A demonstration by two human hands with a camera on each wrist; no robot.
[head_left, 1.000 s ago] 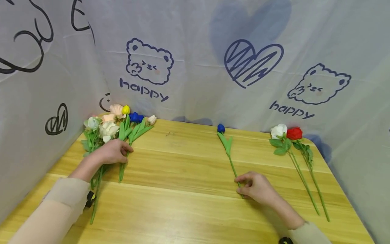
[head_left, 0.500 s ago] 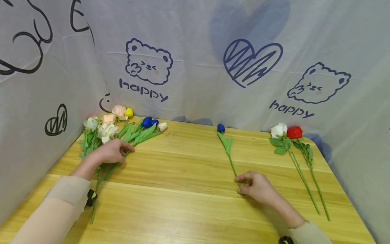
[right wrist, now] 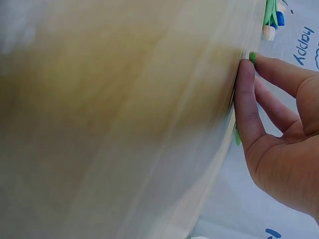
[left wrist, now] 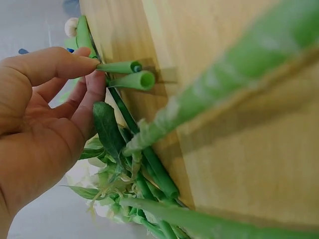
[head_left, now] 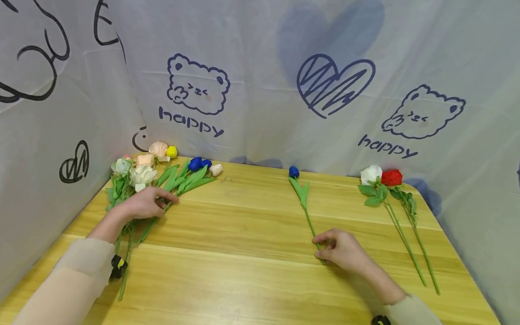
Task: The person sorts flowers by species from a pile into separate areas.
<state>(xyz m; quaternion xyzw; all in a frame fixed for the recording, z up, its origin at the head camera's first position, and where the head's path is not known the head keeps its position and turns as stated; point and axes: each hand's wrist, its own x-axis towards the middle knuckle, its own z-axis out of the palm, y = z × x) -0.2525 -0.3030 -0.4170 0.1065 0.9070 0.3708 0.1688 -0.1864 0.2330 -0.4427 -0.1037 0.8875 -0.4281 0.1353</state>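
Observation:
On the left of the table, my left hand (head_left: 148, 203) is at the stems of a small bunch of artificial tulips, with blue heads (head_left: 196, 164) and a pale one (head_left: 216, 169). Two hollow stem ends (left wrist: 142, 80) stick out between its thumb and fingers in the left wrist view. Beside this hand, partly hidden by it, lies a pile of roses with a cream one (head_left: 143, 175) on top. My right hand (head_left: 343, 250) pinches the lower stem of a single blue tulip (head_left: 302, 192) lying at the middle right; its green stem end (right wrist: 252, 58) shows at the fingertips.
A white rose (head_left: 371, 174) and a red rose (head_left: 392, 177) lie side by side on the right of the wooden table (head_left: 227, 275). Peach roses (head_left: 158, 149) and a yellow tulip (head_left: 172, 151) lie at the back left. A drawn-on cloth (head_left: 260, 99) encloses the table.
The left hand's tulips have shifted right, heads fanned away from the roses and stems slanted. Since half a second ago, the left thumb and fingers have parted slightly. The right hand stays put.

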